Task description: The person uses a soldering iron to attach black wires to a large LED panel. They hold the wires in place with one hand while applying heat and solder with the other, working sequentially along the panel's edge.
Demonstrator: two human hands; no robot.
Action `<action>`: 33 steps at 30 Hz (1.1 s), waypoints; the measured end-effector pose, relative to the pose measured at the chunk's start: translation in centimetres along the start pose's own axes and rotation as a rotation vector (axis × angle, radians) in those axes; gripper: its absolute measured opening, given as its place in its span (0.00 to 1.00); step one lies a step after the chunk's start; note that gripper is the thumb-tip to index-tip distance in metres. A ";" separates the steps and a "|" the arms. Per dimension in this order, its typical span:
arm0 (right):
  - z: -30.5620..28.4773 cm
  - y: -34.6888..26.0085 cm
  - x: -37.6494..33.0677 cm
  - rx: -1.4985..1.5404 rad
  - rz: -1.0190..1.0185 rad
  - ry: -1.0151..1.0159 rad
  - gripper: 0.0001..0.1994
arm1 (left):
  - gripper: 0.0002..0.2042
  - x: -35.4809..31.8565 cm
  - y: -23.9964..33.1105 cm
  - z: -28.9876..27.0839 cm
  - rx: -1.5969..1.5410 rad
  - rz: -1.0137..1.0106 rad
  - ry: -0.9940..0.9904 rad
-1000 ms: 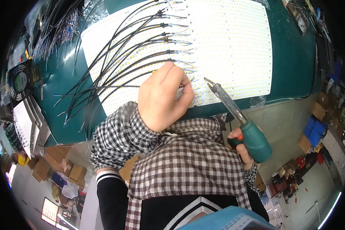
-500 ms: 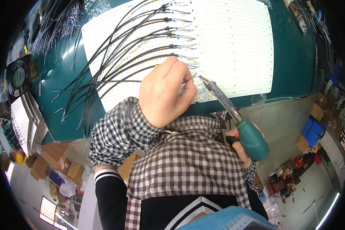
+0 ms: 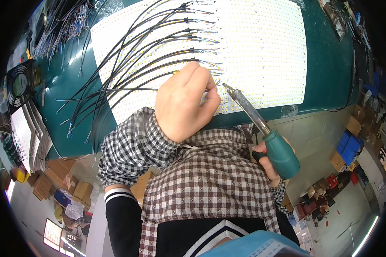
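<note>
My left hand point(image 3: 184, 100) is pinched closed on a black cable, over the near edge of a white LED board point(image 3: 266, 47). The thin stripped wires of that cable poke out past the fingertips. In my right hand point(image 3: 268, 165) is a soldering iron point(image 3: 283, 155) with a green handle, its metal tip slanting up to the board just right of the left fingertips. Whether the tip touches a wire, I cannot tell. Several more black cables point(image 3: 146, 47) lie across the board's left half, their thin blue and light wire ends point(image 3: 208, 40) along its middle.
The board lies on a green tabletop point(image 3: 330, 81), with clear tape point(image 3: 289, 111) at its near right corner. To the left are a black fan point(image 3: 20, 85), a stack of white boards point(image 3: 30, 137) and a bundle of loose wires point(image 3: 68, 28). Cardboard boxes point(image 3: 82, 191) stand below.
Almost nothing differs. Both hands hold their places, with the soldering iron's handle shifted very slightly to the left; the view itself has shifted a little.
</note>
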State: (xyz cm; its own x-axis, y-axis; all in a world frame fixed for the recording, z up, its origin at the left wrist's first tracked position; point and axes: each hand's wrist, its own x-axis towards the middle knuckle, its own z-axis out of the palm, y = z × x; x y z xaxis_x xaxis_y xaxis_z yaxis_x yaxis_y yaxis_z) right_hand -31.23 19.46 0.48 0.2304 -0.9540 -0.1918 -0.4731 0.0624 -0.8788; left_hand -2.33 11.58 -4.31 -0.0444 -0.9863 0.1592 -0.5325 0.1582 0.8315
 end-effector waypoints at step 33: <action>-0.1 -0.3 -0.6 0.312 0.140 0.104 0.30 | 0.07 1.0 -0.3 -0.7 -0.114 0.001 -0.071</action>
State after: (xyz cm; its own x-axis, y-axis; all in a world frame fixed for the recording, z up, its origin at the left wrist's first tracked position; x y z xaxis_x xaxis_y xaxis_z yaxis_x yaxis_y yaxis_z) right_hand -31.28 19.95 0.89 0.0864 -0.9536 -0.2883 -0.2081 0.2657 -0.9413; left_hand -1.60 10.56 -4.00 -0.1070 -0.9863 0.1253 -0.4335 0.1597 0.8869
